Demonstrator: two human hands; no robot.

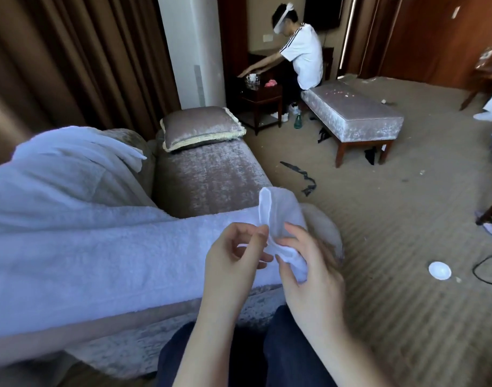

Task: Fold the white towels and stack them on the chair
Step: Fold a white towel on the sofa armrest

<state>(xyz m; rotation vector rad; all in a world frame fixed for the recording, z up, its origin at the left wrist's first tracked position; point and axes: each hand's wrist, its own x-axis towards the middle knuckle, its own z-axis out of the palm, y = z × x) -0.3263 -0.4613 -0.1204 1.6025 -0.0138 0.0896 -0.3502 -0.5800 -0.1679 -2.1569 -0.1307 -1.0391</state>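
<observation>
Well, both my hands are at the near middle, working a small white towel bunch (pixel 278 216). My left hand (pixel 233 252) pinches its hem between thumb and forefinger. My right hand (pixel 309 272) has thumb and fingers curled round the lower part, much of which is hidden in my palm. A loop of hem stands up above my fingertips.

I cannot tell whether this bunch is the end of the long towel (pixel 99 247) stretched away to the left across the chair arm or a separate cloth, because my hands cover the join. Farther left, heaped towelling (pixel 66 163) lies over the chair back, blurred and cut off by the left edge.

Beyond the long towel is the chair seat (pixel 205 174), with a cushion (pixel 200 127) at its far end. My trousers (pixel 289 344) show at the near edge.

Far off, another person (pixel 300 51) sits on a bench (pixel 351 110), reaching toward a small table (pixel 263 92); the things on it are too small to name. To the right a round white object (pixel 439 270) lies on the carpet (pixel 392 219), and I cannot make out what it is.
</observation>
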